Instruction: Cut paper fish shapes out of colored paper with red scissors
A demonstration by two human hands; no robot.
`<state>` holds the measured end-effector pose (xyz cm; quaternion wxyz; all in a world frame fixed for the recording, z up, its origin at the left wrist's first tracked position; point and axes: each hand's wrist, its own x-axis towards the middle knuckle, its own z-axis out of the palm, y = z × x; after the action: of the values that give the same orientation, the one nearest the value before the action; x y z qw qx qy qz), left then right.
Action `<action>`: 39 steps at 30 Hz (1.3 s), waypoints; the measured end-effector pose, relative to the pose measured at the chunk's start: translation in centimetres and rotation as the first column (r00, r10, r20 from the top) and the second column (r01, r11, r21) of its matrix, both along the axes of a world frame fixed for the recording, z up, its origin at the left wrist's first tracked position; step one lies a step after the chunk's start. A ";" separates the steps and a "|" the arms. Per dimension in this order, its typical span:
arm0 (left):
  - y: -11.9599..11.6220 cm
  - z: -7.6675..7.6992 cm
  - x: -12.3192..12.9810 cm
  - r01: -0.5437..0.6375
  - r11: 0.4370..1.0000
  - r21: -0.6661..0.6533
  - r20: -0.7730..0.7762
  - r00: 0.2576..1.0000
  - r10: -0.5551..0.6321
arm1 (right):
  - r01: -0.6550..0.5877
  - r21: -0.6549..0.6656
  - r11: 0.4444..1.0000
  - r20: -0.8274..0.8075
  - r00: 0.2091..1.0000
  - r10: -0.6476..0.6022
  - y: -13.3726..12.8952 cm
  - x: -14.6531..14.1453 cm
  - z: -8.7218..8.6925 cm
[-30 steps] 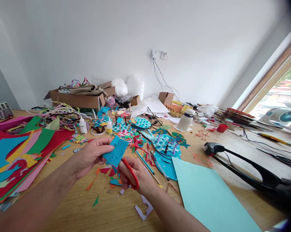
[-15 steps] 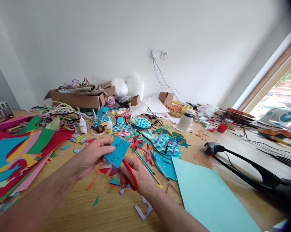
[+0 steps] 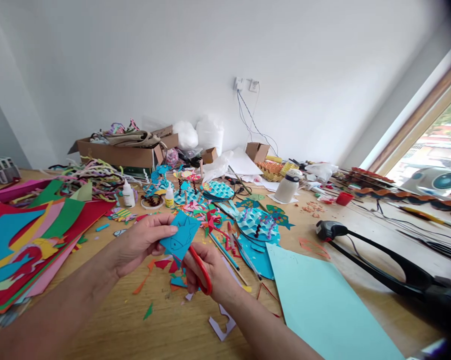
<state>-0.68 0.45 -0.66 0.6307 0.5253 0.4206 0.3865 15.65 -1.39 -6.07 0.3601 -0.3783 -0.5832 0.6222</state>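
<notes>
Between the thumb and fingers of my left hand is a piece of blue paper with a fish outline drawn on it. My right hand grips red-handled scissors just below and right of the paper. The blades are mostly hidden by the paper and my fingers, at its lower edge. Paper scraps in blue, red and orange lie on the table beneath my hands.
Coloured paper sheets are stacked at left. Glue bottles, pens and paper fish crafts lie ahead. A pale green sheet and a black arm-like device are at right. A white bottle stands farther back.
Both hands have shifted very slightly left with the blue paper and scissors. At far right, a wavy orange strip looks different in position.
</notes>
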 end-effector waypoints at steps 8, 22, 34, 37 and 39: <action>-0.3 -0.1 0.5 0.030 0.999 -0.037 0.026 0.999 -0.029 | -0.013 0.019 1.000 -0.040 0.999 0.014 -0.1 0.0 0.5; -0.2 0.1 0.4 0.044 0.999 -0.031 -0.004 0.999 -0.044 | -0.017 0.018 1.000 -0.030 0.999 0.017 0.2 0.0 -0.3; -0.1 -0.8 0.4 0.116 0.993 -0.035 -0.018 0.993 -0.117 | -0.024 0.053 0.998 -0.090 0.996 0.029 0.5 0.1 -0.7; 0.1 -0.5 0.0 0.120 0.992 -0.038 -0.039 0.992 -0.121 | -0.035 0.037 0.999 -0.096 0.995 0.038 0.6 0.1 -0.8; 0.2 0.0 -0.7 0.099 0.995 -0.034 -0.069 0.992 -0.101 | -0.057 0.011 0.998 -0.116 0.992 0.058 0.6 0.2 -0.8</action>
<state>-1.36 0.66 -0.69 0.6419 0.5494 0.4218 0.3290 15.84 -0.75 -6.92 0.3768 -0.3231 -0.5744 0.6509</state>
